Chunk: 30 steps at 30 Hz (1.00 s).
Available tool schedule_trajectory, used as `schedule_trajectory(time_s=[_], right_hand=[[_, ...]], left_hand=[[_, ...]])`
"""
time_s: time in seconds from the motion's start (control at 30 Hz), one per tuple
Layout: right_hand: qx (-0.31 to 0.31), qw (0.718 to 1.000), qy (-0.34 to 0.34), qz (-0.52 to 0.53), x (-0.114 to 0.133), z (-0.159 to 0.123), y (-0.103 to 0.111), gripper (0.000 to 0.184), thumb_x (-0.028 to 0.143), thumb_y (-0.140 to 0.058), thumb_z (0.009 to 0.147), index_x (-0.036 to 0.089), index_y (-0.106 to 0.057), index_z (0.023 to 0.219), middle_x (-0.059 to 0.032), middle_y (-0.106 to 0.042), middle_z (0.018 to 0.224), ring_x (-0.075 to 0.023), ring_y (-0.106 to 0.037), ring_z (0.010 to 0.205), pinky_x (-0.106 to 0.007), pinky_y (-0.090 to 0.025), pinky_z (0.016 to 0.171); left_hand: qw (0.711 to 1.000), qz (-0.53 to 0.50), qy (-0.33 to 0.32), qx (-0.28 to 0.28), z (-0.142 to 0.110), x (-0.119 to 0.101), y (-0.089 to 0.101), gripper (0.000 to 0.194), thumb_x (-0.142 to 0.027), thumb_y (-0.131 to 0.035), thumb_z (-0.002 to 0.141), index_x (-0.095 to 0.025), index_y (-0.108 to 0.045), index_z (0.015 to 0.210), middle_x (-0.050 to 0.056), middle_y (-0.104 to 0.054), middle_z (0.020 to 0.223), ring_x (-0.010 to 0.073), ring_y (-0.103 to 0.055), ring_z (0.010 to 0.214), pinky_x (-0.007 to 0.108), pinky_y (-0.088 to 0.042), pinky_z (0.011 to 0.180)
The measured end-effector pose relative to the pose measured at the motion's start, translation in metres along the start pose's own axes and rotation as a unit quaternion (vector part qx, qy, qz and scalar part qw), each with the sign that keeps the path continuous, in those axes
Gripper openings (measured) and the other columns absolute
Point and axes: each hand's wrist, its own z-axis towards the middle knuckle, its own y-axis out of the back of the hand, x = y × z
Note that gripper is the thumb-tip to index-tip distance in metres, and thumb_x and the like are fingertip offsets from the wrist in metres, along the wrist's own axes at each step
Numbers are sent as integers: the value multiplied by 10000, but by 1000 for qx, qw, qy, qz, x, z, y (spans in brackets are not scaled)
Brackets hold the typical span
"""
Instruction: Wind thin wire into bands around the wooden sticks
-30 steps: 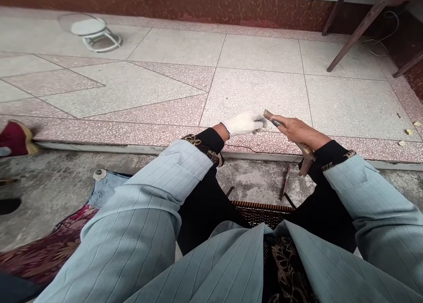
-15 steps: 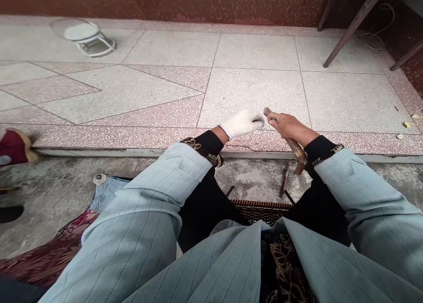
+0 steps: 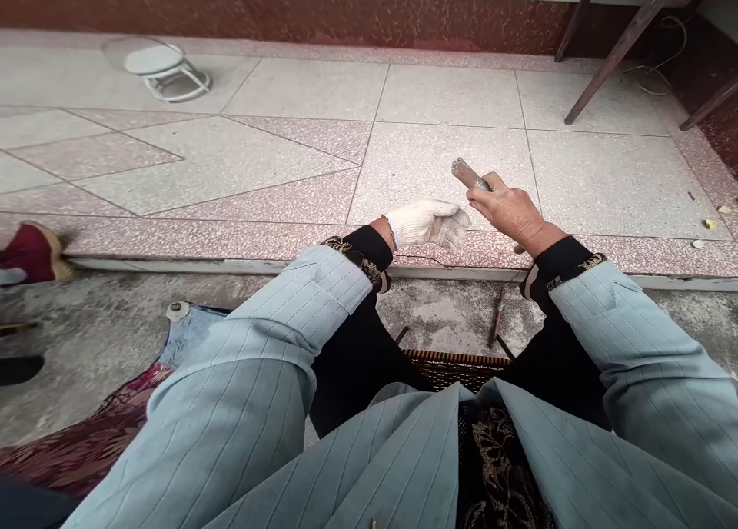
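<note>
My left hand (image 3: 425,223), in a white knitted glove, hangs over the pink edge strip of the tiled floor. Its fingers are loosely bent and apart, with nothing in them. Just to its right, my bare right hand (image 3: 510,215) is wrapped round a brown wooden stick-like tool (image 3: 464,172). The tool's blunt upper end points up and left, and something shiny shows by my fingers. Most of its lower part is hidden behind my hand and wrist. Below, between my legs, a thin reddish-brown stick-like thing (image 3: 496,316) stands or lies by the step.
A low step edge (image 3: 288,267) crosses in front of me. I sit on a woven seat (image 3: 450,364). A small white stool (image 3: 167,68) stands far left, and wooden table legs (image 3: 616,52) far right. Another person's red shoe (image 3: 28,256) and a maroon patterned cloth (image 3: 98,425) are at left.
My right hand has turned, swinging the tool's upper end up and left and its lower end out of sight behind my wrist. My left hand has loosened and turned its fingers downward.
</note>
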Motion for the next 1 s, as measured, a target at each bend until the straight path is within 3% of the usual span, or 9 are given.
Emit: schedule_trajectory(time_s=[0.17, 0.33, 0.5, 0.8, 1.0], right_hand=[[-35, 999, 14, -28, 3, -3, 2, 425, 431, -258, 1049, 289, -583, 1283, -106, -474, 1351, -176, -579, 823, -302, -449, 583], [-53, 998, 9, -30, 5, -5, 2, 421, 441, -261, 1050, 295, -591, 1266, -94, -480, 1359, -172, -592, 839, -290, -456, 574], [-61, 998, -2, -20, 6, -6, 4, 403, 444, -282, 1047, 291, -600, 1240, -86, -490, 1346, -170, -593, 843, -281, -450, 568], [-51, 997, -14, 53, 9, -9, 15, 362, 441, -346, 1032, 279, -609, 1220, -95, -476, 1366, -194, -583, 899, -287, -434, 600], [-37, 998, -6, 42, 9, -10, 18, 375, 441, -334, 1032, 283, -604, 1239, -97, -479, 1365, -191, -576, 876, -308, -424, 614]], left_hand=[[996, -82, -4, 45, -4, 7, -10, 291, -252, -412, 971, -79, -647, 949, 116, -718, 739, 208, -716, 655, 338, -583, 641], [988, -120, -87, 53, -5, 17, -26, 292, -270, -417, 982, -87, -644, 966, 69, -662, 655, 172, -666, 559, 297, -562, 558], [973, -154, -167, 36, -6, 22, -38, 164, -245, -504, 956, -132, -622, 970, -20, -539, 622, 123, -591, 548, 263, -528, 546], [977, -120, -174, -36, -4, 25, -51, 179, -367, -576, 925, -202, -540, 867, -84, -382, 563, 57, -401, 455, 223, -386, 499], [975, -26, -212, -63, -2, 24, -52, 227, -405, -623, 834, -208, -511, 832, -104, -348, 496, 69, -395, 435, 247, -390, 507]])
